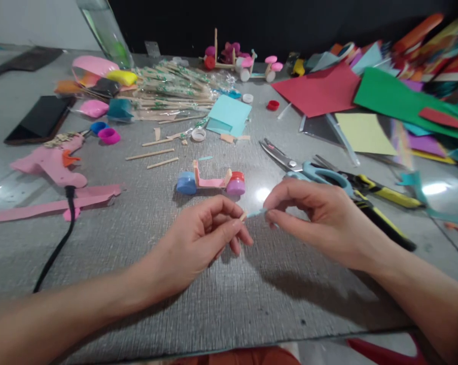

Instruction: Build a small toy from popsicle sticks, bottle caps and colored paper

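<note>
Between thumb and fingers, my left hand (209, 230) pinches a short wooden stick piece (243, 216). A narrow light-blue paper strip (255, 213) runs from that stick to my right hand (312, 218), whose thumb and forefinger are closed on its other end. Just beyond my hands stands a small toy scooter (211, 182) with bottle-cap wheels in blue, red and purple and a pink seat strip. Right of it, blue-handled scissors (308, 170) lie with their blades slightly apart, close to my right hand. Yellow-and-black pliers (388, 192) lie partly behind that hand.
A pink glue gun (54, 159) with a black cord lies at left, near a phone (40, 119). Bundled wooden sticks (171, 86), blue sticky notes (231, 114) and finished toy vehicles (251, 68) sit at the back. Coloured sheets (320, 88) cover the far right.
</note>
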{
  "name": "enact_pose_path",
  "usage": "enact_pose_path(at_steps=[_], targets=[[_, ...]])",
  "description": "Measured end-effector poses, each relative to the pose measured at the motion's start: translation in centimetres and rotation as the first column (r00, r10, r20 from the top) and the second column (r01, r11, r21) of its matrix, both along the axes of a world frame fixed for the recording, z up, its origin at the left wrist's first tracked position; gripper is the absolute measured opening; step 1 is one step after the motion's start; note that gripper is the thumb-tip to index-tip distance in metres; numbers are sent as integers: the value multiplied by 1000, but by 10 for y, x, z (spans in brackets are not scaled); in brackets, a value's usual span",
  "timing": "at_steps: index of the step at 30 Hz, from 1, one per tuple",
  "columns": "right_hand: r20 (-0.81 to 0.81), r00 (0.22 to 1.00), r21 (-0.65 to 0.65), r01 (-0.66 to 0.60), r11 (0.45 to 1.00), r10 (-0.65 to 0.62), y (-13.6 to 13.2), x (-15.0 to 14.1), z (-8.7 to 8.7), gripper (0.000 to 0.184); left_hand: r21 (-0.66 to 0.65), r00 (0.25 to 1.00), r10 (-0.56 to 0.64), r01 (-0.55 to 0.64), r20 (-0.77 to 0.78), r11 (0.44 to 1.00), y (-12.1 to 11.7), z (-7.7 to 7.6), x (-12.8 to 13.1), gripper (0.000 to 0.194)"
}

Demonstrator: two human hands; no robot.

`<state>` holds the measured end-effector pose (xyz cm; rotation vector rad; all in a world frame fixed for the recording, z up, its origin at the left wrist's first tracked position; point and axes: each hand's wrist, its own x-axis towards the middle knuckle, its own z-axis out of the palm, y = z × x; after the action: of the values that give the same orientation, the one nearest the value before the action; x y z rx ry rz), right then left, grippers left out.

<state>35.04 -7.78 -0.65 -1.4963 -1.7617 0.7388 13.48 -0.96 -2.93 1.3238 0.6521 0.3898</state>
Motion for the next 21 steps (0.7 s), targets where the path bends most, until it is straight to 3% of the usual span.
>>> enact_pose_path(at_steps=[4,12,21], targets=[[-90,996,-23,-8,1000,6,-4,-9,3,11,22,999,-27,26,40,999,-2,1,4,7],[-5,1000,-42,-11,999,11,-5,-13,7,15,104,998,-61,59,18,993,-5,1,4,9],[108,994,-28,-15,1000,18,-7,-16,11,15,393,995,-82,100,-61,914,-4,-1,0,15]])
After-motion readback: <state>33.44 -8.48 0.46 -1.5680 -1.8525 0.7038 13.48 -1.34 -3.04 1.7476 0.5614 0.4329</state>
